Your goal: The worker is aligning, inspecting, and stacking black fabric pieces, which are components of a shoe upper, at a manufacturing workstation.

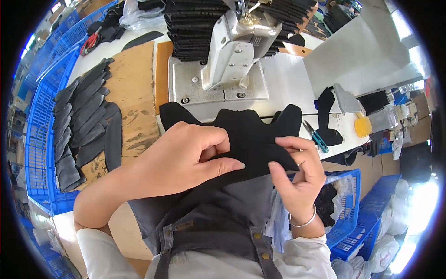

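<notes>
Head view: left fingers (223, 166), right fingers (298, 143) pinching matte black cloth piece (248, 135), scalloped edge, rounded lobes.

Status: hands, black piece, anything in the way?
Left hand gripping black piece; right hand at its lower right corner. Piece held before machine base. Teal snips near right hand, apparently not blocking.

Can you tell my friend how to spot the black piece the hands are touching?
Find the silver machine at top middle. Below it, the left hand and right hand touch the black piece. Unlike the narrow dark strips piled at left, its far edge is wavy.
</notes>
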A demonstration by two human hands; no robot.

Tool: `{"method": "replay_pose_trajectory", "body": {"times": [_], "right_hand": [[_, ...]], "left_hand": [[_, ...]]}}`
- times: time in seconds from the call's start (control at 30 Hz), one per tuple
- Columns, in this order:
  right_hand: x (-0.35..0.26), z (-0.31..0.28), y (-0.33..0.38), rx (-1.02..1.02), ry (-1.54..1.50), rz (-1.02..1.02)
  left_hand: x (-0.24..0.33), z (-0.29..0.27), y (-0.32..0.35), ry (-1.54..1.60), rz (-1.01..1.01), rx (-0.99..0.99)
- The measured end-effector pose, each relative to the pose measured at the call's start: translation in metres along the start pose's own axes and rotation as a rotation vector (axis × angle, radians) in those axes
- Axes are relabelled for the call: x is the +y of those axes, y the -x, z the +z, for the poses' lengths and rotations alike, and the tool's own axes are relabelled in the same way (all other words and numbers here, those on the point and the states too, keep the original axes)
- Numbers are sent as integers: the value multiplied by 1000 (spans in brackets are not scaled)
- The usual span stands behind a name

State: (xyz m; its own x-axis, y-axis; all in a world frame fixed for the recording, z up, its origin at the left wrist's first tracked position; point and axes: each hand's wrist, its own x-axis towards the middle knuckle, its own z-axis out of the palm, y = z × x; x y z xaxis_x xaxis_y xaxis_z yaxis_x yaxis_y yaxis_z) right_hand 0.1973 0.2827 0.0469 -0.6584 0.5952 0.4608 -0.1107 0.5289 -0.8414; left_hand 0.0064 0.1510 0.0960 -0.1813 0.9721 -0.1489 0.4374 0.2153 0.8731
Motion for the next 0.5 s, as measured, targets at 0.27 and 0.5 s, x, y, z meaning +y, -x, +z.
{"method": "replay_pose_trajectory", "body": {"times": [0.27, 0.5], "right_hand": [[9, 3, 4, -26, 290, -136], [18, 9, 11, 32, 330, -210]], "left_hand": [[-14, 11, -13, -180, 156, 166], [-19, 12, -14, -246, 190, 157]]}}
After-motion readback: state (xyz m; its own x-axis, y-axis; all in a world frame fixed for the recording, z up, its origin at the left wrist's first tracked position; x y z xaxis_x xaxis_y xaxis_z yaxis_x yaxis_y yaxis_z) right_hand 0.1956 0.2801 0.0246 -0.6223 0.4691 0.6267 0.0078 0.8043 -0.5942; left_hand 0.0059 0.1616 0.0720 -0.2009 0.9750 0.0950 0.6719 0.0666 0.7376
